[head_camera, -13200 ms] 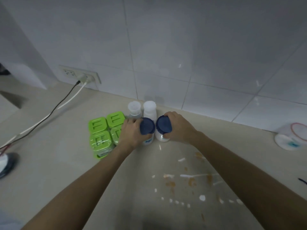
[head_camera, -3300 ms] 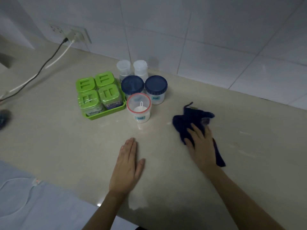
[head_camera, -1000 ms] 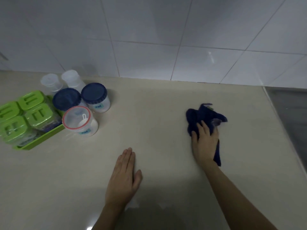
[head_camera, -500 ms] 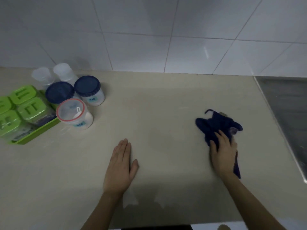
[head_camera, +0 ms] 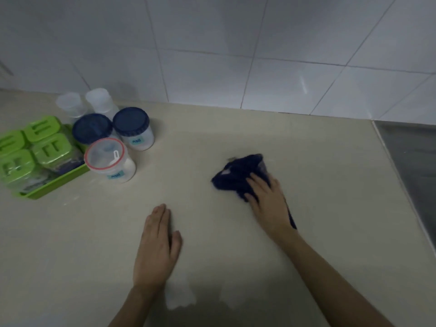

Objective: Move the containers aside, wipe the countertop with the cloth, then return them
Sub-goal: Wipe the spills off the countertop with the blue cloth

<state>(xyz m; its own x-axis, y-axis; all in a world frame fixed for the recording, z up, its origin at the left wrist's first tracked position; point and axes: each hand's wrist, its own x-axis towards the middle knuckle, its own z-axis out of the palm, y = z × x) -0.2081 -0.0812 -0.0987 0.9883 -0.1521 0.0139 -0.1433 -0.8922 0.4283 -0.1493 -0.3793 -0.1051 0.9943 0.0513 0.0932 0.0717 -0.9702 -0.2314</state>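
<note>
Containers crowd the far-left corner of a smooth, pale beige bench backed by glossy white wall tiles. At the left edge, a bright green plastic tray holds four square jars with ridged green lids. Behind them, near the wall, stand two small frosted white bottles, side by side. Just right of the tray sit two round translucent jars with dark blue screw lids, the right one bearing a small blue label. In front of that pair, a clear round tub with a red-rimmed lid touches or nearly touches the tray's corner; a white scoop shows through its lid, and white powder fills its lower part.

The stretch of bench right of the group lies open, with nothing between the jars and the cloth. Toward the near edge, the left hand rests flat, palm down, fingers straight and close together, gripping nothing. A pale glare patch lies on the bench beside its wrist. Farther right, the right hand presses spread fingers onto a crumpled dark blue cloth, which bunches out to the left of the fingertips and trails a thin tail under the palm. At the far right, the bench meets a dull grey metal surface.
</note>
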